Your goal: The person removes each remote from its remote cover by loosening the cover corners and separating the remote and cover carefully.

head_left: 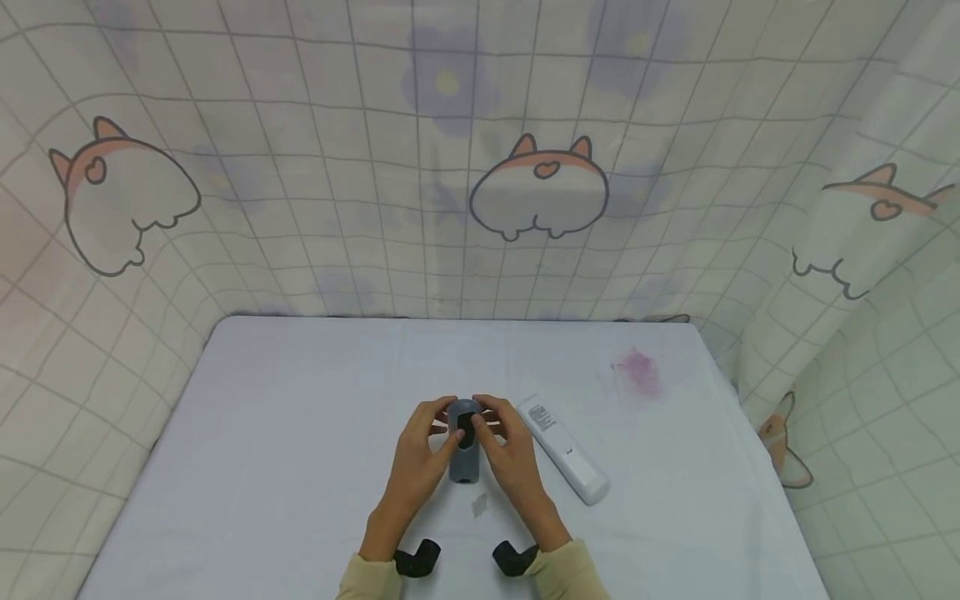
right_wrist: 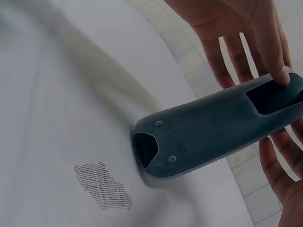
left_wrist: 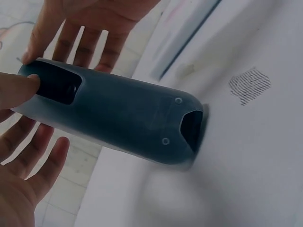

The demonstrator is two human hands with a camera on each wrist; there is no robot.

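Both hands hold a blue-grey, sleeve-like cover (head_left: 464, 468) upright at the middle of the table, its lower end close over the tabletop. It has a large dark cutout near the top, a small notch at the lower end and two small round bumps (left_wrist: 178, 100). My left hand (head_left: 417, 457) grips the upper left side, thumb at the cutout's rim. From the other side my right hand (head_left: 514, 457) grips it the same way, thumb on the opposite rim. Right of the hands lies a long white device (head_left: 564, 450) with a printed label, slanting across the cloth.
A white cloth covers the table (head_left: 300, 417). A small grey hatched patch (right_wrist: 103, 185) marks it just in front of the cover, and a pink stain (head_left: 639, 373) shows at the back right. Patterned curtains (head_left: 322, 208) hang around the back and sides.
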